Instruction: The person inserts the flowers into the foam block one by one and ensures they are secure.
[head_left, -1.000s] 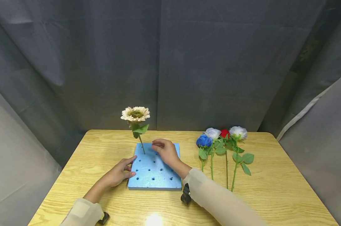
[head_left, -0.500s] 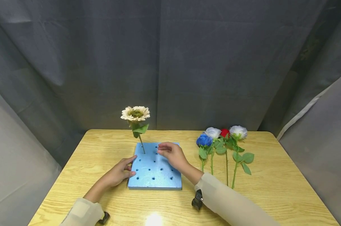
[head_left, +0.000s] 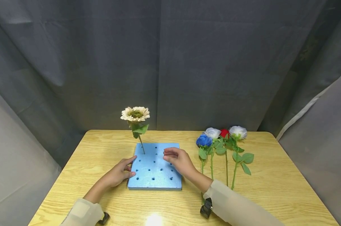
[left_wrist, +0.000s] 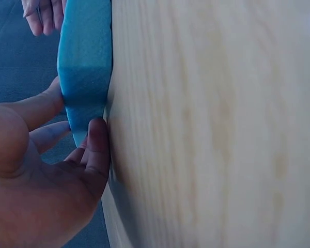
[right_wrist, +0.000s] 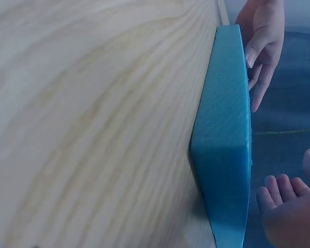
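Observation:
A blue foam board (head_left: 159, 182) with several holes lies on the table. One cream flower (head_left: 135, 114) with a green centre stands in a hole near its back left, leaning slightly left. My left hand (head_left: 118, 174) rests at the board's left edge, fingers spread and touching it; the left wrist view shows the fingertips (left_wrist: 98, 132) against the board's side. Over the board's right half hovers my right hand (head_left: 180, 160), fingers relaxed with nothing between them. The right wrist view shows that hand (right_wrist: 294, 212) apart from the board, palm visible.
To the right of the board lie several long-stemmed flowers: a blue rose (head_left: 204, 140), a pale white rose (head_left: 212, 133), a red rose (head_left: 224, 133) and another white rose (head_left: 238, 132). A dark curtain (head_left: 210, 62) hangs behind the wooden table (head_left: 272, 188).
My right hand has drawn back to the right and slightly nearer, away from the cream flower's stem, uncovering holes in the board. My left hand and the flower have stayed put.

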Tool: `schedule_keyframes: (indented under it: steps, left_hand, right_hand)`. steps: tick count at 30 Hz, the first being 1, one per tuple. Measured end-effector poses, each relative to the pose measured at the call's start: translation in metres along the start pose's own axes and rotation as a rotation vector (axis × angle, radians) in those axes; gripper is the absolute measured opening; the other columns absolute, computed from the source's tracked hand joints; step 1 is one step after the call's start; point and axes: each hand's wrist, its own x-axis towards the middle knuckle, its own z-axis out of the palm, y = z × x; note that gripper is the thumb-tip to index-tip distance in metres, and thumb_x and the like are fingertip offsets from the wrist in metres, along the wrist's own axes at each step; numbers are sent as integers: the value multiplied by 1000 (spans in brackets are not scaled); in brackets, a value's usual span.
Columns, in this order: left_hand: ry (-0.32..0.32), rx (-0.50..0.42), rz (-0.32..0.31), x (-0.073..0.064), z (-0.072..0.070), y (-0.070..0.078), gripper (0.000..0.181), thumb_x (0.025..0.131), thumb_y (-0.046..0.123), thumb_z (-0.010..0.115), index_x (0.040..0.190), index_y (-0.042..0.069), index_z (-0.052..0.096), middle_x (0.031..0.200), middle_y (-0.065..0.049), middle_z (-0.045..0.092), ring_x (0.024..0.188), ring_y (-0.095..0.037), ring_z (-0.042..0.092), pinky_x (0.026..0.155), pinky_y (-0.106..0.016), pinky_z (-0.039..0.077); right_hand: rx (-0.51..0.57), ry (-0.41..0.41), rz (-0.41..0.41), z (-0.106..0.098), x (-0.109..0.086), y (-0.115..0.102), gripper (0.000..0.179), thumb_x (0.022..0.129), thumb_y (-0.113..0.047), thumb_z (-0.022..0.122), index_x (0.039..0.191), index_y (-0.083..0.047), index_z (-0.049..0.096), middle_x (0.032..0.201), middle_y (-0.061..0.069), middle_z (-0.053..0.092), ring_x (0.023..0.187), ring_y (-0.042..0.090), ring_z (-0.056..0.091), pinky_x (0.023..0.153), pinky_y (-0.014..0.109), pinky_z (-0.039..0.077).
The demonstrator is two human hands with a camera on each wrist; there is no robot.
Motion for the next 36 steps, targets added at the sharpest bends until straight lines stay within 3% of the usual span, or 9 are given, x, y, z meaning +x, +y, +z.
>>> schedule_keyframes:
  steps: [5, 16, 24, 36]
  left_hand:
    - [-3, 0, 8, -1, -1, -1, 71, 100, 17, 69, 162, 14, 35, 147, -22, 44, 121, -31, 53, 95, -43, 47]
    - [-6, -2, 5, 0, -2, -3, 71, 101, 17, 68, 163, 15, 34, 147, -20, 44, 123, -31, 53, 97, -45, 46]
    - [-17, -10, 20, -4, -3, 1, 70, 101, 18, 68, 162, 12, 34, 146, -23, 44, 121, -32, 53, 94, -44, 47]
    - [-1, 8, -9, -2, -2, 2, 70, 101, 17, 69, 162, 15, 35, 145, -20, 46, 121, -29, 54, 96, -44, 47]
  right_hand:
    - [26, -18, 17, -8, -8, 1, 35, 98, -6, 71, 130, 7, 65, 125, 24, 68, 115, 33, 67, 93, 31, 56]
    - [64, -20, 18, -34, -32, 9, 42, 99, -9, 71, 133, 11, 61, 128, 28, 66, 119, 36, 65, 96, 27, 53]
    - [54, 61, 84, -50, -51, 14, 40, 97, -7, 72, 132, 9, 63, 128, 25, 67, 119, 34, 66, 96, 27, 53]
    - [70, 149, 188, -77, -74, 22, 45, 97, -10, 73, 137, 7, 60, 134, 25, 63, 122, 34, 63, 92, 23, 53]
